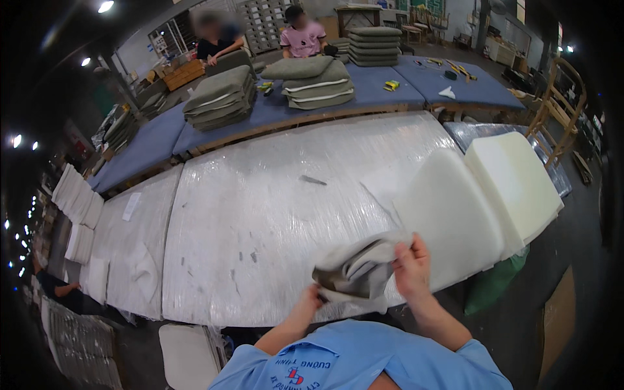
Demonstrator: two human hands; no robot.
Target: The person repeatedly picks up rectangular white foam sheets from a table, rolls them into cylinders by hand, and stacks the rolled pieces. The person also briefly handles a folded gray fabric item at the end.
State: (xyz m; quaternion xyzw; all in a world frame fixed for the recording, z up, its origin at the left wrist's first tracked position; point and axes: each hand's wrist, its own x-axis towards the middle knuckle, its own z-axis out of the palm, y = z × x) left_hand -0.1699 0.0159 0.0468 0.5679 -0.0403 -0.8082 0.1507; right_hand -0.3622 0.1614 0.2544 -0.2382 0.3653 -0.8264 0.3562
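A crumpled grey-beige fabric cover (364,270) hangs between my hands over the near edge of the plastic-wrapped table (260,188). Its darker inside shows through a gap on the left. My left hand (312,297) grips the lower left edge, its fingers partly hidden by the cloth. Higher up, my right hand (412,265) pinches the cover's right edge between thumb and fingers. Just right of the cover, a white foam pad (448,211) lies flat on the table. Beyond it sits a stack of thicker foam pads (513,182).
A blue padded table (377,97) across from me bears stacks of grey-green cushions (318,84) and yellow tools (391,85). Two people stand behind it. White pads (78,201) are piled at far left, near another person's arm (65,288). A wooden chair frame (559,110) stands at right.
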